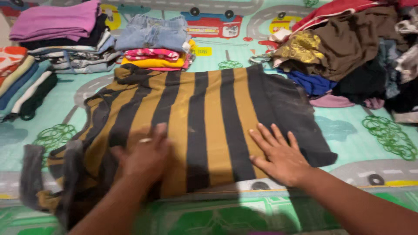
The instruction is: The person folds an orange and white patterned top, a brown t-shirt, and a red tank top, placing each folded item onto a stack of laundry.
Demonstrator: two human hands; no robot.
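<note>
both hands flat, fingers spread: left hand (146, 154), right hand (278, 154) on striped garment (204, 117). risk: uneven pressing bunches fabric, creases set.

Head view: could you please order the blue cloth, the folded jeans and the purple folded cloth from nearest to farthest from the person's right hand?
Measured from the right hand, which lies flat on the striped garment:
1. Blue cloth, just beyond the hand, at the edge of the unsorted pile on the right.
2. Folded jeans, top centre, on a small stack.
3. Purple folded cloth, far top left, topping another stack.
</note>
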